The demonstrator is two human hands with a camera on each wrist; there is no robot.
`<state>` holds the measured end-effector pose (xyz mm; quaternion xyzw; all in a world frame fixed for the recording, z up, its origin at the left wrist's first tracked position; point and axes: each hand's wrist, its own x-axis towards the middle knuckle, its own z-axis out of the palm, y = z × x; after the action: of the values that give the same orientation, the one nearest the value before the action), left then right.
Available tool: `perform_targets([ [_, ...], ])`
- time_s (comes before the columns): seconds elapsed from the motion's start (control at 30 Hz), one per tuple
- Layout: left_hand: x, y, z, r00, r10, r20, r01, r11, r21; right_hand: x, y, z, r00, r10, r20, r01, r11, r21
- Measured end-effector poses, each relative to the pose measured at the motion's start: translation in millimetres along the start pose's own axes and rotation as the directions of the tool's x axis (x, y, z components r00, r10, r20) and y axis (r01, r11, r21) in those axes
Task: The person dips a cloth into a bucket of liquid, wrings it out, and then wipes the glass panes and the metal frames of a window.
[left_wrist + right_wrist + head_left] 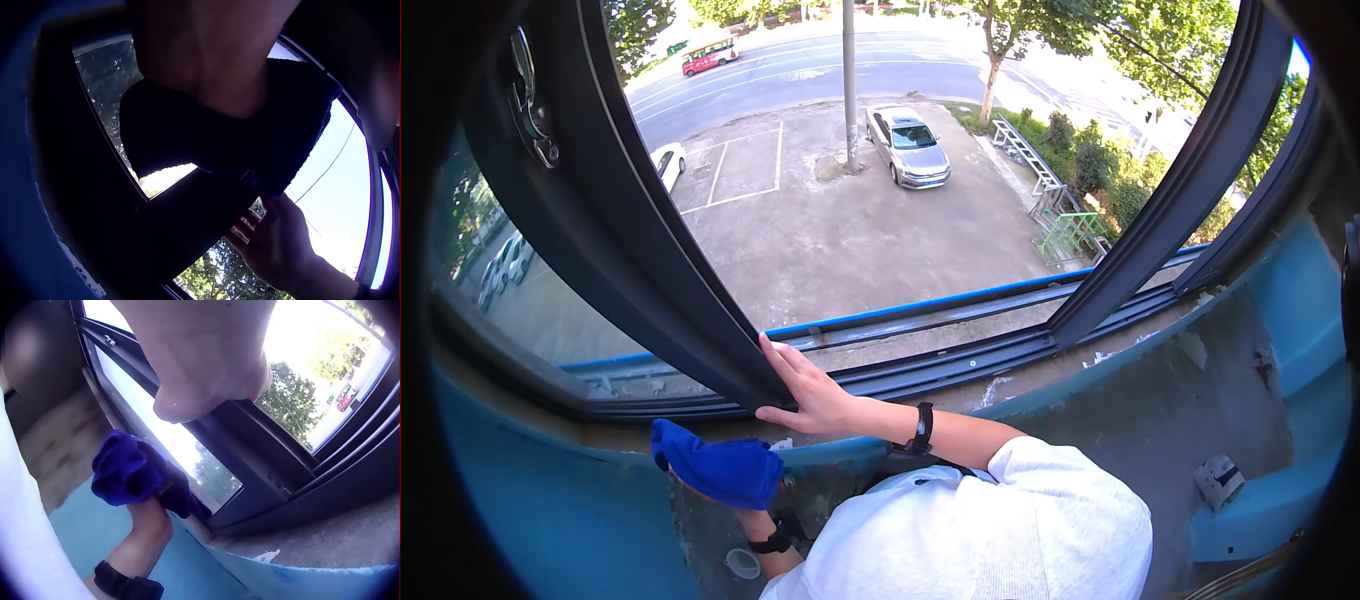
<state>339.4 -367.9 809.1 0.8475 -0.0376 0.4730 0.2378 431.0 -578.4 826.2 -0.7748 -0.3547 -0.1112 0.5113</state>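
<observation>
A bright blue cloth (720,468) is bunched over my left hand (234,94), which holds it low beside the window sill; the cloth hides most of the fingers. In the right wrist view the same cloth (128,472) lies close to the lower glass. My right hand (812,395) grips the edge of the dark window sash (635,235) near its bottom corner. Its thumb lies on the room side and its fingers reach along the other side, as the right wrist view shows around the sash (250,440).
Below the sash runs the window track (960,368) with a blue outer edge. A latch (530,100) sits high on the sash. The blue wall (530,480) curves below. A small box (1220,482) lies at the right. Outside, a silver car (912,150) stands by a pole (850,90).
</observation>
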Motion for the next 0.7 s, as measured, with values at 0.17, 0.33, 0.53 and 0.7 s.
perform_targets([
  [0.17, 14.6, 21.0, -10.4, 0.998, 0.052, 0.046, -0.052, 0.999, 0.001, 11.2, 6.6, 22.9, 0.999, -0.040, -0.029, 0.043, 0.992, 0.119],
  [0.33, 38.1, 27.2, -14.8, 0.993, 0.103, 0.057, -0.103, 0.995, 0.000, 15.0, 4.6, 36.1, 0.999, 0.019, -0.028, -0.012, 0.967, 0.253],
  [0.53, 37.2, 55.7, -5.1, 0.983, -0.164, 0.088, 0.186, 0.896, -0.404, 4.7, -1.0, 6.6, 0.985, 0.134, 0.104, -0.163, 0.921, 0.355],
  [0.7, 42.4, 52.4, 12.9, 0.995, -0.103, 0.013, 0.096, 0.863, -0.496, -57.6, 12.3, -31.4, 0.955, 0.229, 0.188, -0.268, 0.938, 0.219],
])
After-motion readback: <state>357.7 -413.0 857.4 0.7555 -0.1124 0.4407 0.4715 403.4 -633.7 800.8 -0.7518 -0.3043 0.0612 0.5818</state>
